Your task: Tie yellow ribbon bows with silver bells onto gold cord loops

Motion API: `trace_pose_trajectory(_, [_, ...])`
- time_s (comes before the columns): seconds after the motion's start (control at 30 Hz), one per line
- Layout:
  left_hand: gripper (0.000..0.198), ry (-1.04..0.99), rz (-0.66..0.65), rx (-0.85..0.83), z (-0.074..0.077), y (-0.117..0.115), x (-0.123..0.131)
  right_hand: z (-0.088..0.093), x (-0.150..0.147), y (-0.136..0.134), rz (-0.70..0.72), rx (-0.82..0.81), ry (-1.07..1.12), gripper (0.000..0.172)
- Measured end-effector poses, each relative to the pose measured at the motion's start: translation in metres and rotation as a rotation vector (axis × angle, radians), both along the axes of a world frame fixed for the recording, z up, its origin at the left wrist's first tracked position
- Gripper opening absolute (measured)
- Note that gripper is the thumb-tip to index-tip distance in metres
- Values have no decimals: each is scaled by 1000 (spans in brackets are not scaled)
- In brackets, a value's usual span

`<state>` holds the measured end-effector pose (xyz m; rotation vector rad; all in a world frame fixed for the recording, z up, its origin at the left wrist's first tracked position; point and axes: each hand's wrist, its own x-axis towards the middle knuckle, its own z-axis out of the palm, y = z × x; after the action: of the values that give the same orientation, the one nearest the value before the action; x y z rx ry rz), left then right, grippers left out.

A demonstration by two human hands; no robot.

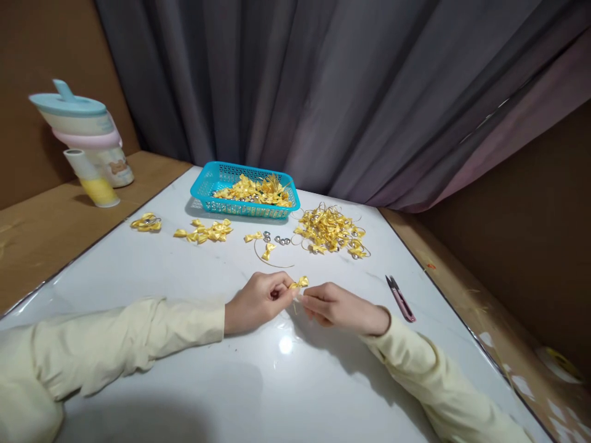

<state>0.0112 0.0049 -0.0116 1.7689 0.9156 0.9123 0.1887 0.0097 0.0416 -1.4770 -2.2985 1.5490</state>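
Between the thumb and fingers of my left hand (263, 300) is a small yellow satin ribbon bow (301, 282), pinched at one side. My right hand (339, 306) is closed in a pinch just to the right, its fingertips almost meeting the left ones. A thin pale strand (295, 307) hangs between the two hands; what the right fingertips hold is too small to make out. Just beyond lie a loose bow (268, 251), a curved gold cord (273, 265), another bow (253, 237) and several silver heart-shaped beads (282, 240).
A blue basket (244, 213) of bows stands at the back. Finished-looking bows with cords are heaped (330, 227) to its right; bow piles (205, 231) and a cord bundle (146, 223) lie left. Thread snips (401, 299) rest at right. A tumbler (87, 132) and thread spool (95, 178) stand far left.
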Motion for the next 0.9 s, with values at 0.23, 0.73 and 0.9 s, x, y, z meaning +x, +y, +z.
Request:
trace_pose_trajectory(0.23, [24,28,82,-43,0,5,0,-18,-8,-35,71,948,-318,18])
trace_pose_trajectory(0.73, [22,18,109,-35,-1,7,1,-25,-7,-30,-672,-86,814,36])
trace_pose_trajectory(0.9, [23,22,90,-56,1,5,3,-32,-13,-34,-596,156,482,38])
